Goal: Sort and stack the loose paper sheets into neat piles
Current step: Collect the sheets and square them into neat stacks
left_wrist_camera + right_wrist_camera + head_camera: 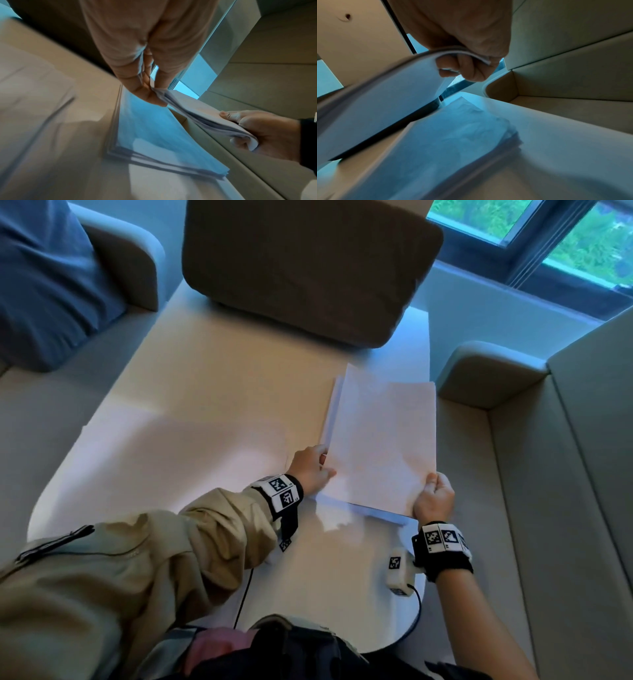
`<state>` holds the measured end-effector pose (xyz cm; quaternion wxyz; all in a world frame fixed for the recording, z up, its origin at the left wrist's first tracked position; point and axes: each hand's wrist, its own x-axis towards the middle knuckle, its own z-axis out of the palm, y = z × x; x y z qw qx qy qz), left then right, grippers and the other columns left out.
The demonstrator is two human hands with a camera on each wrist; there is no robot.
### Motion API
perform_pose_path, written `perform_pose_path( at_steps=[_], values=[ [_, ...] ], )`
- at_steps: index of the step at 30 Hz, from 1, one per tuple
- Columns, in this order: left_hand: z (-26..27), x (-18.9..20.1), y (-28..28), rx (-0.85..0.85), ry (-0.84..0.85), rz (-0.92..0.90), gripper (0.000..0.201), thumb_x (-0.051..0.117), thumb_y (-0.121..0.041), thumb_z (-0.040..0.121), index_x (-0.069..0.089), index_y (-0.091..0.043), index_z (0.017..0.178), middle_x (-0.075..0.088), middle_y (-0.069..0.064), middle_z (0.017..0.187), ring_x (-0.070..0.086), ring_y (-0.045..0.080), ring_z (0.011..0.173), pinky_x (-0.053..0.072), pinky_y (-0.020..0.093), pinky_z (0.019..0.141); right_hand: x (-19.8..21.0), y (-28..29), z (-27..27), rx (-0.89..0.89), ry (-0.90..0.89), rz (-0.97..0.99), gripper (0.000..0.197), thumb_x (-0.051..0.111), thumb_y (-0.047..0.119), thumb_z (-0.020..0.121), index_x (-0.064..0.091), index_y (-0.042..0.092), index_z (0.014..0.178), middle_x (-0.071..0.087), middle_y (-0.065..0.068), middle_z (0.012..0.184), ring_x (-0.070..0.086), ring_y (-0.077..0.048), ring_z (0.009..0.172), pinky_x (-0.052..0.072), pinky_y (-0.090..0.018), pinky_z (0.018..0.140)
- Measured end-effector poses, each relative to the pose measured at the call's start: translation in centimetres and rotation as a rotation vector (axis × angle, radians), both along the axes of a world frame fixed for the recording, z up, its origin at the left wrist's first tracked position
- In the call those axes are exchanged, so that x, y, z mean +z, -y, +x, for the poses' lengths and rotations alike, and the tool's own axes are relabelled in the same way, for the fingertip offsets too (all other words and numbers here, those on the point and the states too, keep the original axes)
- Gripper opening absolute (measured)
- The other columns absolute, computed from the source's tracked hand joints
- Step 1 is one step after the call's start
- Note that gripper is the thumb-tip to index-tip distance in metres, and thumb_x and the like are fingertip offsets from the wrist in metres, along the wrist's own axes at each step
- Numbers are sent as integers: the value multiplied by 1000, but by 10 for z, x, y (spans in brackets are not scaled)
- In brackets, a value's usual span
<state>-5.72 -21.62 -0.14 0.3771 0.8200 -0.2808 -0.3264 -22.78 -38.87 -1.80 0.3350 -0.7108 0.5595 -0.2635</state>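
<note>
white table (205, 392) | grey sofas (565, 474) | window (565, 237) daylight

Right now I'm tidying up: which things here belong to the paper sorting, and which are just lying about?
Part of the job:
held bundle of sheets
paper pile on the table
left hand
right hand
table

Lying about:
brown cushion
blue cushion

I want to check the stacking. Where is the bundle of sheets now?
In the head view, the bundle is held by both hands over the pile at the table's right side.
</note>
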Motion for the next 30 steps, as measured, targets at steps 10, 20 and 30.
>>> perform_pose_path(
  at_steps=[10,20,30],
  values=[
    [-4,-26,11,82,44,17,29,65,-10,84,61,-9,113,66,6,97,57,18,86,40,20,73,-32,17,7,54,-35,92,30,39,19,101,59,-2,97,57,-13,84,52,-24,81,35,-26,72],
    [-2,-40,7,66,21,109,37,62,-13,86,55,-8,122,65,13,106,58,29,99,39,22,77,-47,15,10,63,-242,117,27,44,19,99,58,-2,107,65,-26,104,59,-41,99,42,-38,83],
    [-5,-41,8,148,-18,36,6,34,-5,94,33,-5,89,57,27,102,55,38,89,38,36,71,-39,18,4,-17,-137,167,37,42,12,98,51,-1,132,54,-20,134,49,-30,127,33,-27,105]
  ],
)
